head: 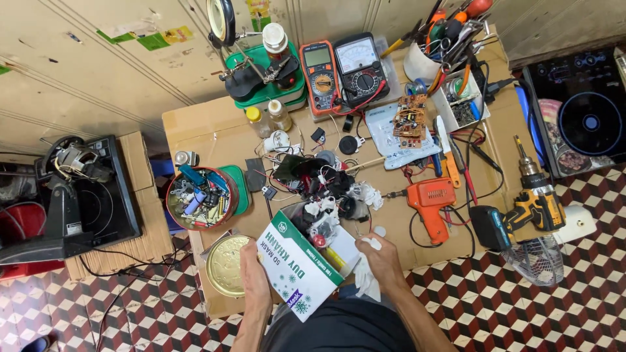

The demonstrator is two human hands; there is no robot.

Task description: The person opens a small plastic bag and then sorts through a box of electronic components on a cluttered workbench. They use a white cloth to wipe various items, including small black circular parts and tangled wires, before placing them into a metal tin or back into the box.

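The white and green cardboard box (301, 267) sits low in the centre of the frame at the near edge of the bench (195, 130), its long axis slanting from upper left down to lower right, its open end facing up and right. The left hand (253, 274) wraps its fingers around the box's left side and is the nearer hand to it. The right hand (383, 257), just right of the open end, is closed on a piece of white cloth (365, 277). A gold round tin lid (225, 264) lies just beside the left hand. Wires and small parts crowd the bench above the box; the orange soldering gun (430, 202) lies to the upper right, leaving little free room
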